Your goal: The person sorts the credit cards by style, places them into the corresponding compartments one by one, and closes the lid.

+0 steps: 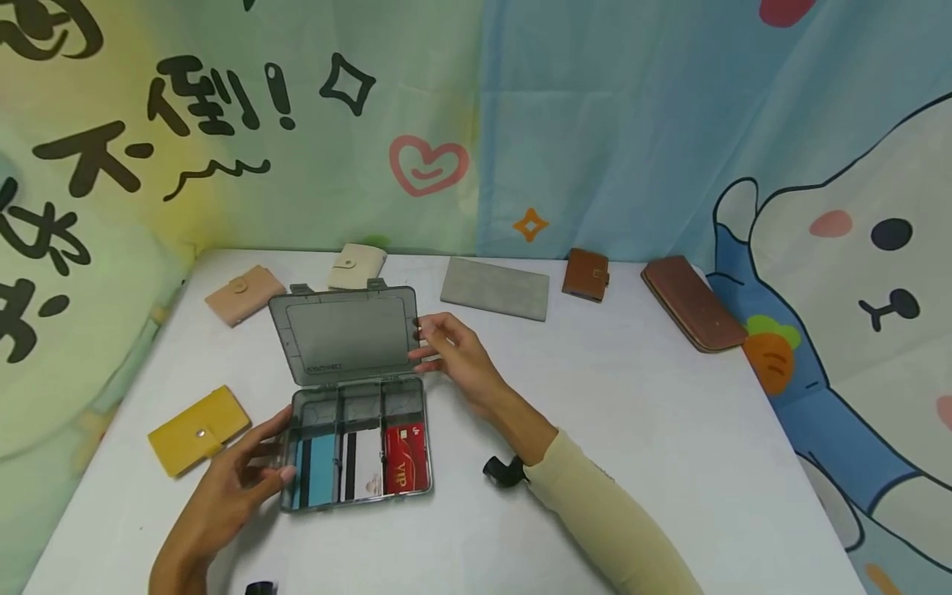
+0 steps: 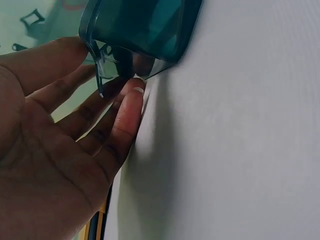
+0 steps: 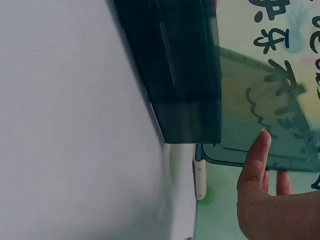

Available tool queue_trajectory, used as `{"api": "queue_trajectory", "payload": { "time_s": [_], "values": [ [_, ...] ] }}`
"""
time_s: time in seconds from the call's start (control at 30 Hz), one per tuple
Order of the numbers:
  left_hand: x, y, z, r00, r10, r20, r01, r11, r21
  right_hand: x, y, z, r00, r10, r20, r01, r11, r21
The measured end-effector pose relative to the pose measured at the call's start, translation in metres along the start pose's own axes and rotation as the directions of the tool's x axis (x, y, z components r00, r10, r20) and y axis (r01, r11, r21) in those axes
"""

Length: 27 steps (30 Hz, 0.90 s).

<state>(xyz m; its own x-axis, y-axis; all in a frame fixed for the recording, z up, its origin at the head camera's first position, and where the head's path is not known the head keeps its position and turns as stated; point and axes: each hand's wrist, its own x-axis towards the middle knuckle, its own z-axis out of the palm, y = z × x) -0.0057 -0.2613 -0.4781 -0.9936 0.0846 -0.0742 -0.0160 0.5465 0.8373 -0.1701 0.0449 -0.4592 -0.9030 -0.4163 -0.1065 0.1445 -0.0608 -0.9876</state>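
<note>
A smoky clear plastic compartment box (image 1: 362, 506) lies on the white table with its hinged lid (image 1: 355, 335) raised. Its front compartments hold a blue card (image 1: 322, 471), a white card with a black stripe (image 1: 366, 463) and a red VIP card (image 1: 406, 459); the back ones show no cards. My left hand (image 1: 223, 492) grips the box's left side, thumb at the near corner; in the left wrist view its fingers (image 2: 127, 117) reach to the box's lower edge. My right hand (image 1: 464, 364) holds the lid's right edge, its thumb (image 3: 257, 157) against the lid in the right wrist view.
A yellow wallet (image 1: 199, 430) lies left of the box. Along the back are a pink wallet (image 1: 245, 296), a cream wallet (image 1: 357, 266), a grey wallet (image 1: 494, 287), a small brown wallet (image 1: 586, 274) and a long brown wallet (image 1: 693, 304). A printed curtain (image 1: 610, 149) hangs behind.
</note>
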Motion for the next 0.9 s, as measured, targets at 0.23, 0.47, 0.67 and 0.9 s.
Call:
{"api": "queue_trajectory", "payload": {
  "time_s": [0.23,0.47,0.67,0.9],
  "values": [
    [0.003,0.001,0.002,0.999,-0.043,-0.014,0.043,0.999,-0.002,-0.011,-0.006,0.0,0.999,-0.025,0.045,0.025,1.0,-0.006],
    [0.004,0.002,0.002,0.997,-0.078,-0.028,0.076,0.995,-0.069,-0.031,-0.007,-0.004,0.993,-0.054,0.108,0.071,0.985,-0.156],
    [0.004,0.001,0.004,0.995,-0.082,-0.055,0.075,0.99,-0.118,-0.049,-0.001,-0.007,0.986,-0.058,0.158,0.118,0.91,-0.398],
    [0.003,0.002,0.004,0.997,-0.05,-0.052,0.043,0.991,-0.126,-0.08,0.006,0.013,0.922,-0.069,0.382,0.345,0.597,-0.725]
  ]
}}
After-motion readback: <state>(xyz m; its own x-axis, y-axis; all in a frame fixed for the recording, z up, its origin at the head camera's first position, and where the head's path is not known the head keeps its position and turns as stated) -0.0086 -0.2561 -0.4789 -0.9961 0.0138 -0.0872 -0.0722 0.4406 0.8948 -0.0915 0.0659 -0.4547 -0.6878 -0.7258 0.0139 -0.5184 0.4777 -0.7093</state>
